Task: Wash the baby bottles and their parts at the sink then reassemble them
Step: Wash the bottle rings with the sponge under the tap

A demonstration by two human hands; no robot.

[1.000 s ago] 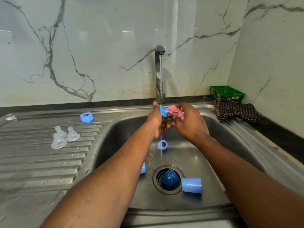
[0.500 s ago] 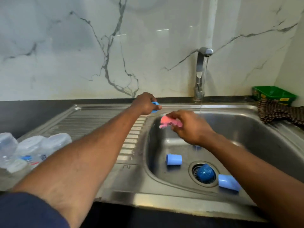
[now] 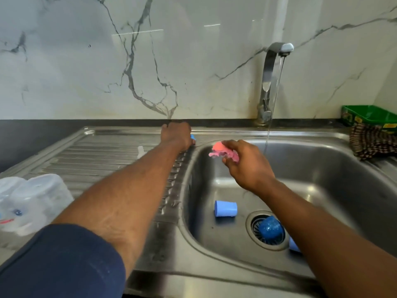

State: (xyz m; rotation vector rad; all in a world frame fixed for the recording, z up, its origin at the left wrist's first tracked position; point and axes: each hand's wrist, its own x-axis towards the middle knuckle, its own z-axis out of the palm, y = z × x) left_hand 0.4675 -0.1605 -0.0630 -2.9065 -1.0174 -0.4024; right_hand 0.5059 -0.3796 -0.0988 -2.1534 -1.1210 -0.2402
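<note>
My left hand (image 3: 176, 134) reaches to the back of the ribbed drainboard (image 3: 96, 155), closed around a small blue bottle ring (image 3: 193, 137) that peeks out at its right side. My right hand (image 3: 247, 164) hovers over the left part of the sink basin (image 3: 322, 179), pinching a pink sponge (image 3: 223, 152). A blue cap (image 3: 226, 208) lies on its side on the basin floor. A dark blue glittery piece (image 3: 270, 229) sits on the drain, and another blue cap (image 3: 293, 244) shows partly behind my right forearm. A clear nipple (image 3: 140, 151) is half hidden behind my left arm.
Water runs from the steel tap (image 3: 271, 80) at the back of the basin. Clear baby bottles (image 3: 32, 203) lie at the left on the drainboard's near end. A green box (image 3: 369, 117) and a checked cloth (image 3: 373, 143) rest at the right back corner.
My left hand carried the blue ring away from the tap stream, leftward and down onto the drainboard's back edge. My right hand with the sponge stayed over the basin. My view shifted left.
</note>
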